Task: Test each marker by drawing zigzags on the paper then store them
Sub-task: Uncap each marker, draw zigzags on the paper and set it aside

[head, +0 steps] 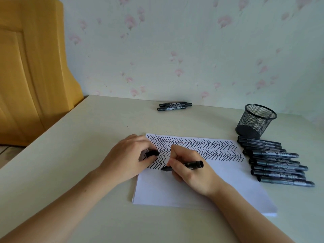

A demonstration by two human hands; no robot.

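Now the right hand (189, 170) grips the marker (184, 165), tip on the paper (201, 190); left hand (129, 158) pinches the cap (152, 153) at nine o'clock, pinning the sheet: keep pressure light, strokes even

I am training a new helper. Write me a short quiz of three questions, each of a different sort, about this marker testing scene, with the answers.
1. True or false: the mesh cup already holds markers.
2. Which hand holds the marker cap? A) left B) right C) neither
3. Fill in: the two markers lying apart from the rest are near the ____.

Key
1. False. It looks empty; the row of markers lies on the table beside the paper.
2. A. The left hand pinches the cap while the right hand writes with the marker.
3. Wall.
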